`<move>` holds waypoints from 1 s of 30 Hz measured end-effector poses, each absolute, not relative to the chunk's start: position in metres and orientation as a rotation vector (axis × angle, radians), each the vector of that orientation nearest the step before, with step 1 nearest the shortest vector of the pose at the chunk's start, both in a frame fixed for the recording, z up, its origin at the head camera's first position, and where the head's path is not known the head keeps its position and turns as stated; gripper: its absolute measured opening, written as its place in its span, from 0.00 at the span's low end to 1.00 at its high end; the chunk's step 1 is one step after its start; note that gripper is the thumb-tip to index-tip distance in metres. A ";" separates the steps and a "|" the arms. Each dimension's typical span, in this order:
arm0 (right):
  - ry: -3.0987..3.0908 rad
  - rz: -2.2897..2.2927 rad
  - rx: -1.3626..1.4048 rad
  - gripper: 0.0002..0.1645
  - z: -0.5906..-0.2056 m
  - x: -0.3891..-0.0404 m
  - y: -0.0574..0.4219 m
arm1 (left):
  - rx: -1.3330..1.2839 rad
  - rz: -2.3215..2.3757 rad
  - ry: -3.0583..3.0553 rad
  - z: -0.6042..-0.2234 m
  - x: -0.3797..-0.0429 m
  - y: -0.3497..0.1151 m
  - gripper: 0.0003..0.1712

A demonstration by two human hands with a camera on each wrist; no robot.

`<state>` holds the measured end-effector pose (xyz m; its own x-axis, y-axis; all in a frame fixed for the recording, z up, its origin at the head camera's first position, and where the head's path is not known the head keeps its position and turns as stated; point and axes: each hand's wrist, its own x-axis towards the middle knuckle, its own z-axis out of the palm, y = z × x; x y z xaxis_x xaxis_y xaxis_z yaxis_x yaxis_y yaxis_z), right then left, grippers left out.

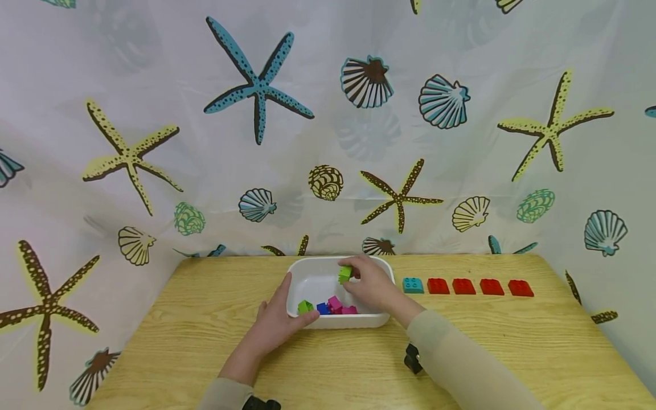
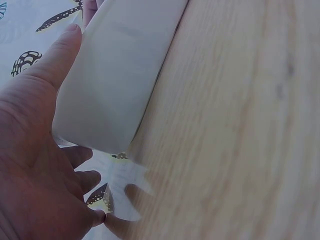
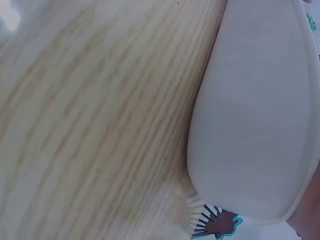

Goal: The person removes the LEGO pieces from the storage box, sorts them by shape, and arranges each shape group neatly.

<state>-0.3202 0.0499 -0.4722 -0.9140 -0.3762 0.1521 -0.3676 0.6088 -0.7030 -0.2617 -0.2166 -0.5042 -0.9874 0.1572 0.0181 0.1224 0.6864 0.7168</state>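
A white plastic tub [image 1: 340, 322] stands on the table. Inside it lie a green brick [image 1: 304, 307], a blue brick [image 1: 323, 308] and pink bricks [image 1: 335, 304]. My right hand [image 1: 370, 282] reaches over the tub and pinches another light green toy brick [image 1: 345, 274] between thumb and fingers. At the tub's left front corner, my left hand [image 1: 277, 319] rests with spread fingers, its thumb on the front rim. The left wrist view shows that thumb [image 2: 62, 52] lying straight along the tub [image 2: 120, 75]. Only the tub's outer wall [image 3: 255, 110] and an edge of the hand appear in the right wrist view.
Right of the tub, a teal brick [image 1: 413, 285] and several red bricks [image 1: 463, 286] form a row. They lie on a wooden table [image 1: 359, 370]. A curtain [image 1: 307, 142] printed with starfish and shells hangs behind and at both sides.
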 end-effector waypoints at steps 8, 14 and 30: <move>2.789 -1.318 -0.640 0.23 -0.471 -0.318 0.049 | 0.239 1.207 2.837 -0.505 -0.260 -0.217 0.72; 2.798 -1.356 -0.633 0.23 -0.461 -0.314 0.053 | 0.242 1.196 2.840 -0.504 -0.261 -0.217 0.72; 2.806 -1.475 -0.724 0.23 -0.431 -0.293 0.094 | 0.234 1.218 2.832 -0.509 -0.264 -0.219 0.74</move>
